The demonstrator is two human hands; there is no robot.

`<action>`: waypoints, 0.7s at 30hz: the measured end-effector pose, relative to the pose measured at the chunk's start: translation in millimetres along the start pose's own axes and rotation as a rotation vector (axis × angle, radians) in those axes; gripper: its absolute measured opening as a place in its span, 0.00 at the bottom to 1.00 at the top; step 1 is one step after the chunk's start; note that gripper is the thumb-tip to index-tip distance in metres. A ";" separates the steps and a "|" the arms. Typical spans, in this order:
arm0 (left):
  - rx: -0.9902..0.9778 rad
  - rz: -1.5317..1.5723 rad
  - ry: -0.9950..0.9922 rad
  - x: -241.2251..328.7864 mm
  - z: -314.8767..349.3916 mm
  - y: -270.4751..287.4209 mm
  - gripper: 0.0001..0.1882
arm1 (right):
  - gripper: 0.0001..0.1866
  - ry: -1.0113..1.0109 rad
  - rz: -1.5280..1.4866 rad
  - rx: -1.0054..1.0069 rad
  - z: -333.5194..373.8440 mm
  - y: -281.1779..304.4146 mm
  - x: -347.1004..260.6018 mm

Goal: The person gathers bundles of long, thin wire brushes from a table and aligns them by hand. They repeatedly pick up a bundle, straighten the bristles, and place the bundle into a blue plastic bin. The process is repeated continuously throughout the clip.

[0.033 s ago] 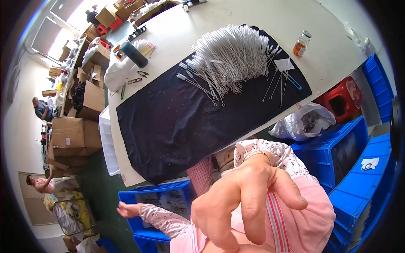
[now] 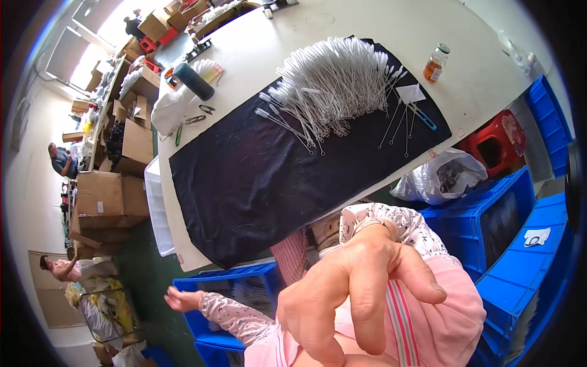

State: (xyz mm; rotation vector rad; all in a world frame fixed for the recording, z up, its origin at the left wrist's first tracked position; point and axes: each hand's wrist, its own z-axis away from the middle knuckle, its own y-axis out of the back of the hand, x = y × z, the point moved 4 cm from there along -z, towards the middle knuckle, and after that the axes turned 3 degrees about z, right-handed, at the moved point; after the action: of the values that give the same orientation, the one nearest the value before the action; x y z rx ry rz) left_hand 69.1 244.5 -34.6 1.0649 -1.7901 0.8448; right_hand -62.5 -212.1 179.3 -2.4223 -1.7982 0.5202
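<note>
My right hand (image 2: pixel 351 284) is large and close, raised in front of my pink top. Its thumb stands apart from the bent fingers, and I see nothing held in it. Off to the lower left, my left hand (image 2: pixel 182 300) is stretched out over the rim of a blue crate (image 2: pixel 226 278), fingers loosely apart and without anything in them. Beyond both hands, a black cloth (image 2: pixel 257 183) covers part of the white table (image 2: pixel 379 21). On its far part lies a heap of wire brushes (image 2: pixel 336 79) with white bristles and looped ends. Several brushes lie apart beside blue-handled scissors (image 2: pixel 423 116).
A glass jar (image 2: pixel 436 63) stands at the table's right, and a dark green cylinder (image 2: pixel 194 81) at its left near small snips (image 2: pixel 195 118). Blue crates (image 2: pixel 520 251), a plastic bag (image 2: pixel 439 177) and a red stool (image 2: pixel 494 144) are right. Cardboard boxes (image 2: pixel 99 194) and other people are left.
My left hand has moved slightly left and up. The right hand looks the same, and the brushes have not moved.
</note>
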 end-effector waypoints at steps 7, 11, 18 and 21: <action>-0.586 0.290 0.248 92.1 103.7 -141.8 0.20 | 0.35 0.285 0.029 -0.051 8.0 5.9 -15.8; -0.920 0.374 0.341 121.5 165.6 -189.6 0.19 | 0.32 0.048 0.073 0.002 15.6 16.0 -42.7; -1.494 0.224 1.177 116.4 259.4 -234.0 0.19 | 0.09 -0.351 1.187 1.156 108.5 165.7 -134.6; -1.659 0.022 1.290 113.9 305.2 -255.4 0.17 | 0.12 -0.347 1.624 1.730 239.2 254.7 -254.0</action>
State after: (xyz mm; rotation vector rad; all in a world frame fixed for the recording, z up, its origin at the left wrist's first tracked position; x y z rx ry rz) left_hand 169.8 -156.8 -21.9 -0.5636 -0.7539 -0.1915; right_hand 30.6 -562.2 -56.0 -1.5663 1.0166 1.5158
